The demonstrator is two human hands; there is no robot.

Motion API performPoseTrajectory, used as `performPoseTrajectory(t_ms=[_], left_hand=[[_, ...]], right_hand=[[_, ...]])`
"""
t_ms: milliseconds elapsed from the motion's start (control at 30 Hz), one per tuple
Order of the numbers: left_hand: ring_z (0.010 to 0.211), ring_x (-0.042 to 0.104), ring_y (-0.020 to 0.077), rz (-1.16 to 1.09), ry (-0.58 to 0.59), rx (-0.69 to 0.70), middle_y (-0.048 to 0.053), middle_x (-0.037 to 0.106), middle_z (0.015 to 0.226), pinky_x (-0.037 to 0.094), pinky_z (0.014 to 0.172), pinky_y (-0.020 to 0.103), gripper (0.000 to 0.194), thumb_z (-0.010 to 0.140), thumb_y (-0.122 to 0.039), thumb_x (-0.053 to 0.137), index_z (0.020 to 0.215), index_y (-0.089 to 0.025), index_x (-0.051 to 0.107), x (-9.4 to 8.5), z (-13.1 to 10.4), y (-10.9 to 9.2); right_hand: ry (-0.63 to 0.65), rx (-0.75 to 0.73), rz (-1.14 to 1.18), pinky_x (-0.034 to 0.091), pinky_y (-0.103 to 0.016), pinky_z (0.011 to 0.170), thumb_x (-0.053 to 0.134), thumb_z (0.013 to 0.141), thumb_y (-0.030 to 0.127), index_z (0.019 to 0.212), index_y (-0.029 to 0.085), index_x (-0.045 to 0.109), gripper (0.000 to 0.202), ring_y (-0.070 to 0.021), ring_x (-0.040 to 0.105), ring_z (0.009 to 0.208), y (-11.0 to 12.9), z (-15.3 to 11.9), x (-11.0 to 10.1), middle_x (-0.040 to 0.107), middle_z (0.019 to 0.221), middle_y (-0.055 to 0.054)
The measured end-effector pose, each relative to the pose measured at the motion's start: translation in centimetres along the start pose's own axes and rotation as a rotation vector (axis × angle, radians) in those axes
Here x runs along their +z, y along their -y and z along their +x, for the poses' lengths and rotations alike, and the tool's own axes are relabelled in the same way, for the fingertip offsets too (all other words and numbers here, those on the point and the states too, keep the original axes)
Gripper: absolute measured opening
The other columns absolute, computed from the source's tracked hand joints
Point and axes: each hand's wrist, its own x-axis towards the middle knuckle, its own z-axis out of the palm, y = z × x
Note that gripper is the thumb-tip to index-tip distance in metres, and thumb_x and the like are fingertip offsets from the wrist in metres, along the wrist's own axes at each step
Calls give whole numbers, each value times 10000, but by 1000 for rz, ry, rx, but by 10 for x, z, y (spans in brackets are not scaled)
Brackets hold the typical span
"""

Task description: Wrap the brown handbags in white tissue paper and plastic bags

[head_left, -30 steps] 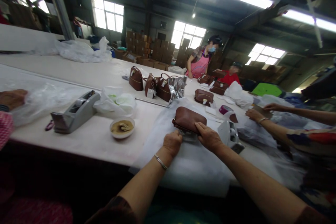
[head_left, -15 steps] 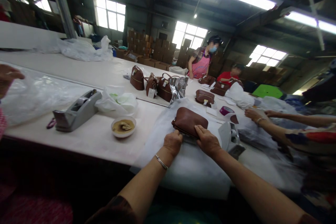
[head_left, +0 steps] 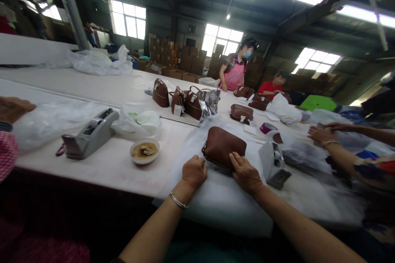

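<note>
- The brown leather bag (head_left: pixel 225 144) is laid on a thin translucent sheet (head_left: pixel 226 197) over the work surface (head_left: pixel 108 168), between the two hands.
- By the left grip (head_left: pixel 194 172), its fingers curled closed, the bag's lower left corner is approached; whether anything is pinched there cannot be told.
- By the right grip (head_left: pixel 247 172), the bag's lower right part is pressed with the fingertips; the thumb is hidden, so a pinch cannot be confirmed.
- The leather could be dented or marked if pressed too hard.
- The sheet hangs past the near edge, so it could be dragged, and the bag shifted, if caught by a forearm.
- The gray tape dispenser (head_left: pixel 273 164) could be knocked by the right hand if swung outward.
- The bag could be stained if the bowl (head_left: pixel 146 161) of brownish contents were tipped.
</note>
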Motion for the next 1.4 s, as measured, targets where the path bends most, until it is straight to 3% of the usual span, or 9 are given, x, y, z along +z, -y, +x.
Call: performPoseTrajectory(t_ms=[233, 500, 633, 733, 833, 933, 1133, 1233, 1400], left_hand=[[926, 649, 177, -65, -126, -92, 79, 678, 1001, 505, 854, 281, 238, 906, -200, 479, 1038, -183, 677, -19, 14, 0], [1052, 602, 210, -28, -101, 266, 63, 666, 1062, 470, 981, 341, 231, 943, -369, 503, 1004, -237, 683, -54, 76, -53], [1237, 540, 253, 17, -17, 416, 55, 665, 1242, 412, 1089, 412, 297, 934, -450, 513, 1095, -275, 690, -39, 116, -77], [1388, 410, 369, 61, 23, 413, 112, 557, 1440, 354, 1123, 574, 446, 921, -504, 498, 1272, -261, 627, -17, 135, -81], [1434, 341, 419, 105, 68, 358, 135, 452, 1538, 328, 1114, 652, 569, 898, -549, 498, 1391, -267, 537, 5, 143, -74], [1477, 280, 393, 134, 91, 328, 100, 386, 1589, 290, 1149, 630, 599, 908, -596, 435, 1437, -318, 480, 18, 146, -65], [1516, 204, 354, 140, 148, 274, 40, 326, 1625, 280, 1170, 593, 609, 900, -612, 428, 1462, -378, 433, 24, 149, -60], [1527, 177, 332, 127, 175, 239, 12, 304, 1635, 307, 1161, 572, 591, 898, -583, 444, 1460, -397, 431, 21, 148, -62], [1533, 160, 323, 126, 224, 176, 0, 310, 1632, 288, 1172, 568, 598, 872, -553, 489, 1448, -392, 453, 12, 148, -69]], right_hand=[[16, 18, -71, 541, -495, 974, 508, 802, 87, 1459, 146, 468, 661, -375, 523, 1234, 12, 3, -2, 513, 1478, -159], [-167, -10, -185, 591, -438, 875, 496, 795, 27, 1374, 157, 576, 599, -340, 588, 1146, 11, 4, 13, 605, 1395, -127], [-223, 3, -183, 592, -432, 866, 486, 796, -1, 1349, 194, 604, 598, -323, 620, 1120, 12, 4, 24, 628, 1369, -114], [-138, 39, -87, 581, -466, 894, 569, 732, 39, 1401, 201, 555, 688, -370, 596, 1184, 11, 1, 16, 573, 1434, -120], [-19, 71, 130, 522, -554, 985, 703, 704, 246, 1470, 246, 466, 802, -426, 506, 1301, 3, 2, -4, 479, 1519, -118], [-19, 116, 309, 414, -574, 1103, 646, 828, 451, 1456, 279, 483, 671, -385, 434, 1385, -10, 17, -19, 475, 1525, -101], [22, 351, 441, 312, -609, 1154, 511, 931, 451, 1481, 206, 447, 606, -373, 303, 1468, -16, 61, -4, 385, 1576, -114], [-22, 317, 480, 326, -546, 1155, 534, 920, 423, 1399, 232, 551, 516, -335, 400, 1415, -24, 73, 0, 499, 1507, -102], [18, 521, 469, 381, -354, 1107, 341, 991, 273, 1261, 171, 637, 413, -215, 564, 1244, -86, 129, 11, 653, 1306, -115]])
